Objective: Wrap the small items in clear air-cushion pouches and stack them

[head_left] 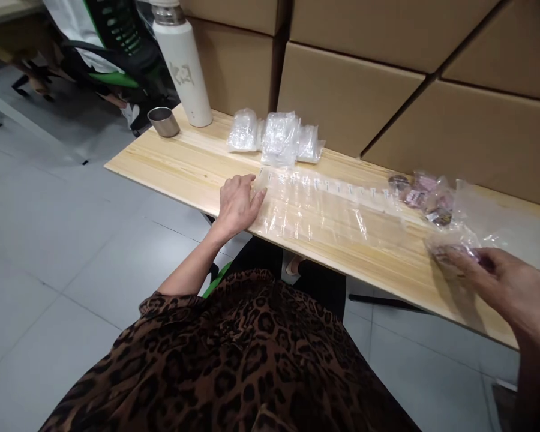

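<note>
The left hand [238, 204] lies palm down near the middle of the frame, fingers together and flat, pressing on the left end of a clear plastic sheet [324, 210] without gripping it. This sheet is a long, transparent strip spread flat along the wooden desk [184, 162], running from the left hand toward the right of the frame; it is divided into narrow parallel channels, with a row of small valve marks along its far edge, and it glints under the light. The right hand [508, 288], at the lower right of the frame, has its fingers closed on a small clear packet [454, 251] with something pinkish inside, held just above the desk. Just beyond it, at the right, lies a loose clear bag [486, 216] and a heap of similar small wrapped items [425, 195], pink and dark. At the far edge of the desk, upper middle, sit three bundles of crumpled clear plastic [276, 135]. In the upper left stand a white flask [184, 72] and a metal cup [163, 122] beside it. Brown cardboard boxes [342, 90] line the wall behind the desk.
</note>
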